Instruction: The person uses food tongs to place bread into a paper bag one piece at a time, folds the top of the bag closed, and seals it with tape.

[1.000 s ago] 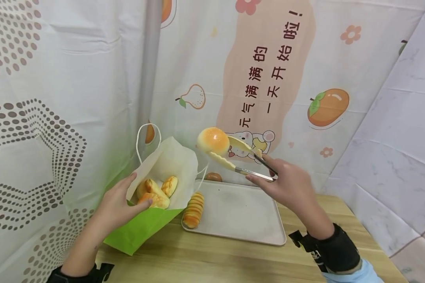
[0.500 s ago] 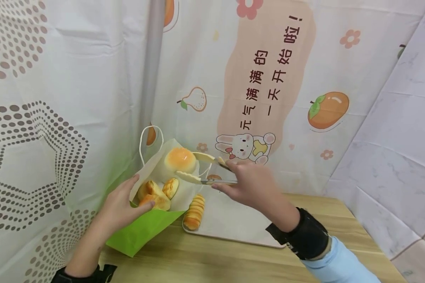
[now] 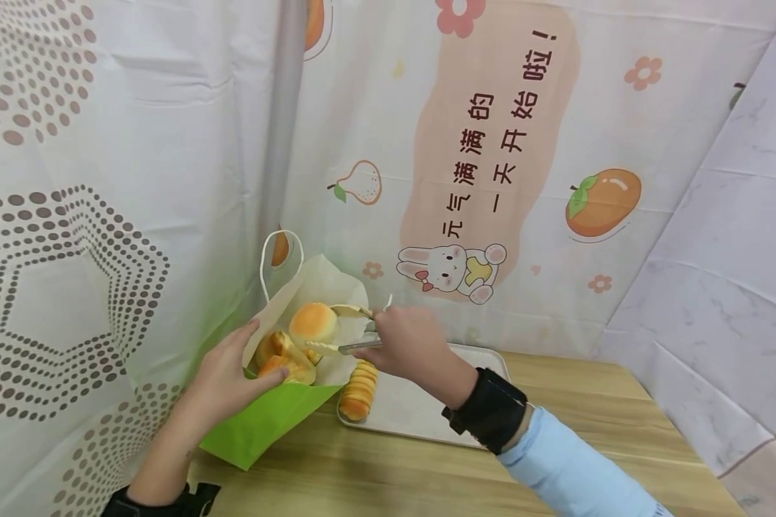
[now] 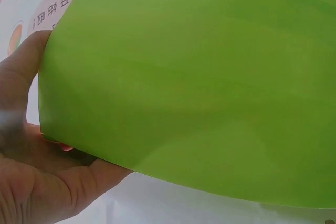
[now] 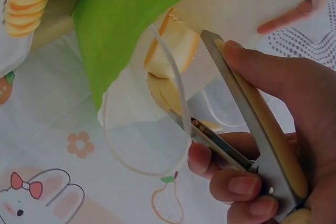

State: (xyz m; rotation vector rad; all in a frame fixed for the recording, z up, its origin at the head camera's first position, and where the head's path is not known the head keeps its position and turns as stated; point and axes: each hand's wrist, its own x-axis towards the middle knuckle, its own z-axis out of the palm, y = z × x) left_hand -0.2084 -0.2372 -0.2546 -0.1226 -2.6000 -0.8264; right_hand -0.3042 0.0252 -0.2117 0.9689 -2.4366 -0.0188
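Note:
A green paper bag [image 3: 268, 424] with a white lining leans at the left, its mouth facing me. Several bread pieces [image 3: 289, 368] lie inside. My left hand [image 3: 233, 370] grips the bag's mouth, thumb at the near rim and fingers along the left side; the left wrist view shows the green wall [image 4: 184, 87] beside that hand. My right hand [image 3: 410, 346] holds food tongs [image 3: 358, 346] with cream tips. Between the tips is a round golden-topped bun [image 3: 313, 322], inside the bag's mouth. In the right wrist view, fingers wrap the tongs' metal handles [image 5: 252, 114].
A light tray [image 3: 420, 406] lies right of the bag on the wooden table [image 3: 569, 416]. One ridged bread roll [image 3: 359, 391] sits at its left end. A white cord handle [image 3: 263, 266] rises from the bag. Printed curtains [image 3: 362, 108] stand behind and at the sides.
My right hand has moved left and down, carrying the bun in the tongs from above the tray into the bag's mouth. The left hand has kept its hold on the bag.

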